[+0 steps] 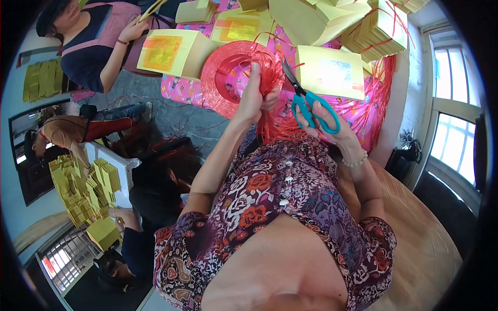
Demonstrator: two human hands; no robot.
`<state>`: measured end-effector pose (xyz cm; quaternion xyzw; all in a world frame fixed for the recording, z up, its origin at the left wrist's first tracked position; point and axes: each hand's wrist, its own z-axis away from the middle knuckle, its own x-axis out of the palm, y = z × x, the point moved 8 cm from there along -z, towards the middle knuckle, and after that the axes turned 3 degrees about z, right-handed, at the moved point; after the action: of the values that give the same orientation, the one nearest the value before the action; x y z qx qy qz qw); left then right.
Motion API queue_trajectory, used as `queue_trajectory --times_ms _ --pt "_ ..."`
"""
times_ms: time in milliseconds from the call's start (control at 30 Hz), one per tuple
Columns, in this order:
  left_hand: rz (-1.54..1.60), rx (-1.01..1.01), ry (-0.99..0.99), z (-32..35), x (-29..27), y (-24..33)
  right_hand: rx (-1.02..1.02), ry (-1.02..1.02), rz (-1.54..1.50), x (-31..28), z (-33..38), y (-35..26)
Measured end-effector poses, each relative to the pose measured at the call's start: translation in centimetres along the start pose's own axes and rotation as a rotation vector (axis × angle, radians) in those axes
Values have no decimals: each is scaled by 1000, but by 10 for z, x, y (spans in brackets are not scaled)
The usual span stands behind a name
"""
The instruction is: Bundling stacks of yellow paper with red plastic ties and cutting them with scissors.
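My left hand (252, 101) is closed around a bunch of red plastic twine, its thumb pointing up. A wide coil of the same red twine (213, 78) lies against that hand. Loose red strands (282, 127) hang below my fingers toward my lap. In my right hand (332, 122) is a pair of scissors (309, 99) with teal handles, fingers through the loops. The dark blades point up beside the twine, a small gap from my left hand. Stacks of yellow paper lie close by: one to the left (199, 54), another to the right (306, 75).
A pink patterned cloth (181, 93) covers the table. Red-tied paper bundles (381, 33) stand at the far right, above more red strands (381, 103). Across at the left, a co-worker's hand (134, 31) holds paper. Other people work at a paper-laden white table (124, 166).
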<state>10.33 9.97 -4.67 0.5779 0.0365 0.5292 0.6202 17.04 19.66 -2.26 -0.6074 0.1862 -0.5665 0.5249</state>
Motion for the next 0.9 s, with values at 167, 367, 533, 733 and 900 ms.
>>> queue_trajectory --times_ms 167,367,533,733,900 --pt "244 -39 -69 0 5 0 6 20 14 -2 0 1" --pt "291 -37 -112 0 6 -1 3 5 21 -1 -1 -1" --pt "170 -66 -81 2 6 -5 5 2 7 0 -2 -4" --pt "103 -30 -16 4 9 0 8 14 -18 -1 -3 -5" --pt "-16 -83 -79 3 3 -12 -8 42 -44 -5 -1 -7"
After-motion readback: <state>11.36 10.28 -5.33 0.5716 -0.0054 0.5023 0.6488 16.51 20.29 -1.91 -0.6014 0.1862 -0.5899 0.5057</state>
